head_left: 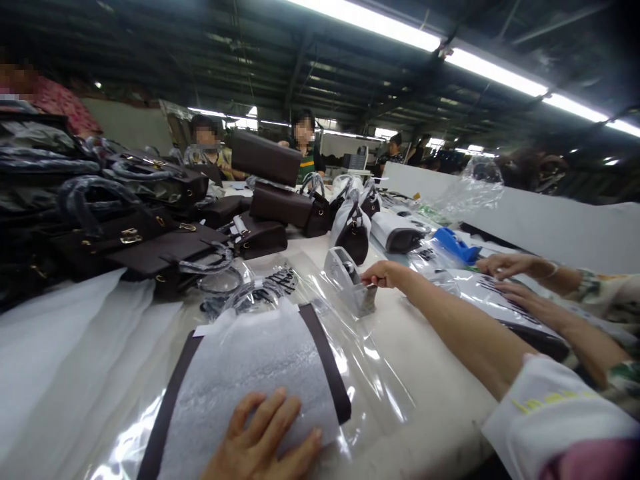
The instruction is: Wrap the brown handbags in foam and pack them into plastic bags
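A dark brown handbag (325, 367) lies in front of me, its face covered by white tissue wrap (255, 367) and its handles (255, 293) wrapped in clear film. It rests on a clear plastic bag (373, 373) with black print. My left hand (265, 433) lies flat on the tissue, fingers spread. Reaching forward, my right hand (383, 274) has its fingers pinched together at the near end of a tape dispenser (343, 265). Whatever is between those fingertips is too small to make out.
Brown handbags (150, 247) are piled at the left and back. White sheets (60, 360) lie at left. On the right, a co-worker's hands (520, 287) touch another wrapped bag (475, 290), near a blue object (455, 245). More people stand beyond the table.
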Tool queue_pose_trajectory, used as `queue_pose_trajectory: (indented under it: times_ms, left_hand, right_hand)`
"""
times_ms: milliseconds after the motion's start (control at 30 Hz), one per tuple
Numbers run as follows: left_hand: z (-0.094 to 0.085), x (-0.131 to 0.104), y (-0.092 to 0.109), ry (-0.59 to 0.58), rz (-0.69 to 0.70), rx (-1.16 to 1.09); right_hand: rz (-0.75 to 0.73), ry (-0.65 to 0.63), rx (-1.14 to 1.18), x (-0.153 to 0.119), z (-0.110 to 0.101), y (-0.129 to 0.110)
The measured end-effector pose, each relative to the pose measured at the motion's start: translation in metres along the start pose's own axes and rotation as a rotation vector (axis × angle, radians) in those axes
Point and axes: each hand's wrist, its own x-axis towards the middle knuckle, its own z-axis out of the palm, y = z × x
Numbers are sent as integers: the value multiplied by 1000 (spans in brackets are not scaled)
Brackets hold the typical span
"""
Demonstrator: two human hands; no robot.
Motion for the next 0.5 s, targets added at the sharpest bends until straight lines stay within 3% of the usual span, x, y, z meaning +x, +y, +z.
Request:
queue_pose_trajectory:
  times_ms: [133,267,500]
  left_hand:
    - [1,-4,1,8,-22,-2]
    - [-3,-4,2,-31,-40,-21]
    - [-14,-5,-1,-182,-65,-75]
  right_hand:
    - [-2,-47,30,-25,-15,9]
    - [8,-14,69,-50,-24,45]
    - [10,81,139,-42,0,89]
